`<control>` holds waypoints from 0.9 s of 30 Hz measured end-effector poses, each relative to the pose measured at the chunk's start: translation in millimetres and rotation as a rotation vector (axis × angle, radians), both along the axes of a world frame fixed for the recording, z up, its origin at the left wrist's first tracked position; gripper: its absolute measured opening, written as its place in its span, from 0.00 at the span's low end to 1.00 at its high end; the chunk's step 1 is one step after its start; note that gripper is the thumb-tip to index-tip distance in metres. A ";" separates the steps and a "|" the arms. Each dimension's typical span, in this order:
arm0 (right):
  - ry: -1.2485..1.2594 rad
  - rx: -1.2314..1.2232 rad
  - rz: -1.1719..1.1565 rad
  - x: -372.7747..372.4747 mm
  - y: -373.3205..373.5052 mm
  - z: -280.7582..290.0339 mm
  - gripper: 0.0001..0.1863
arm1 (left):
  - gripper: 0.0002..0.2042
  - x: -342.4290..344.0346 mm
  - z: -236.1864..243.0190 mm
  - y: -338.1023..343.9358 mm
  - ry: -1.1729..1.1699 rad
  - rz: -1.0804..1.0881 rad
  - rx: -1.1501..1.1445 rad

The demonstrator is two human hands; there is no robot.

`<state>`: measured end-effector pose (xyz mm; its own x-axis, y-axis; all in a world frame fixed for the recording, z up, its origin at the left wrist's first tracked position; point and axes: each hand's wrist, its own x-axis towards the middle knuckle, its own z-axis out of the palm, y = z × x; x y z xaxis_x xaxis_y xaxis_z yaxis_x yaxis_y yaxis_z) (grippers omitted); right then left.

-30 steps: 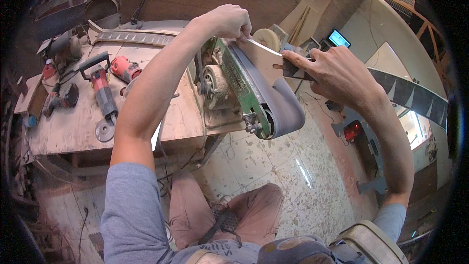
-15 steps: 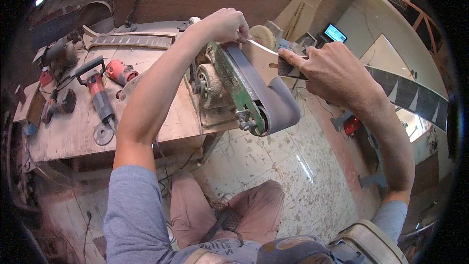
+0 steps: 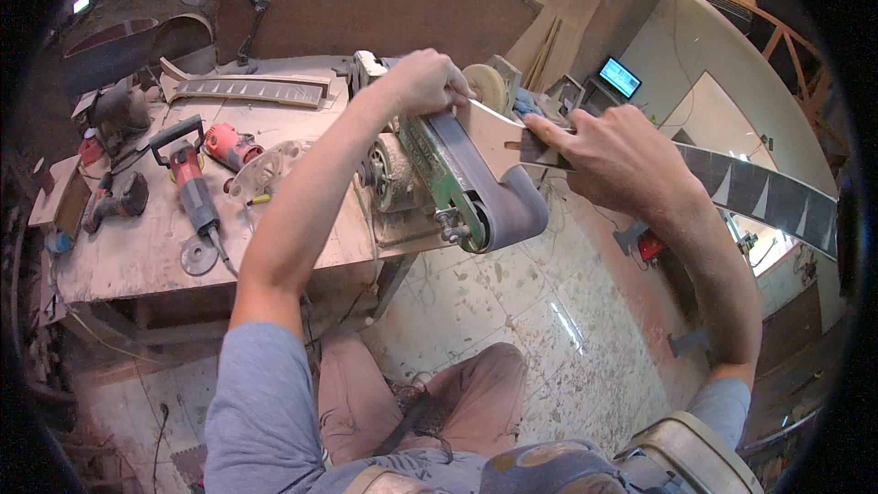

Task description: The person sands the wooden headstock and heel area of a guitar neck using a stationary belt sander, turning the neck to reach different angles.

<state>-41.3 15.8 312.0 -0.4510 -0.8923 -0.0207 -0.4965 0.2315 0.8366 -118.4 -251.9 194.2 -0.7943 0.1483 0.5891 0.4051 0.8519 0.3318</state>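
Your left hand [image 3: 432, 82] pinches with closed fingers the tip of the pale head [image 3: 494, 139] of the neck [image 3: 754, 185], your right hand [image 3: 633, 163] wraps it near this head, index finger stretched, and the head stands at the sander's grey belt [image 3: 514, 218].

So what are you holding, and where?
A guitar neck: left fingers at the end of the pale headstock, right fingers near where the dark fretboard starts.
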 end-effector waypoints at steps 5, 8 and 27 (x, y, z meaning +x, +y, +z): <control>-0.545 -0.442 0.058 -32.1 89.5 27.0 0.37 | 0.12 23.2 14.6 34.0 0.086 -0.251 0.338; -0.968 -0.861 -0.135 -26.3 131.5 4.1 0.39 | 0.13 38.3 32.3 49.3 0.003 -0.372 0.340; -1.462 -1.537 -0.054 5.1 241.0 -114.0 0.42 | 0.19 70.5 72.7 131.8 -0.165 -0.829 0.652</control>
